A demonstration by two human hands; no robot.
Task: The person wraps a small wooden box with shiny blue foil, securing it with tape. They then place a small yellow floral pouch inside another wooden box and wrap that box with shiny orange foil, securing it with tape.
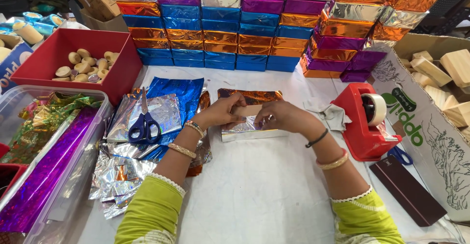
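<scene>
Yellow-green sleeves [152, 209], lower frame, lead to both hands at centre. Left hand [223, 111] and right hand [284, 116], close together, pinch a wooden block [246, 110] half-folded in silver foil [247, 132] on the white bench [259, 190]. Blue-handled scissors [144, 125] lie on loose foil sheets [161, 109], left of centre. Red tape dispenser [368, 121] stands right. Stacked foil-wrapped boxes [254, 23] fill the upper frame; red tray of wooden discs [85, 63] upper left.
</scene>
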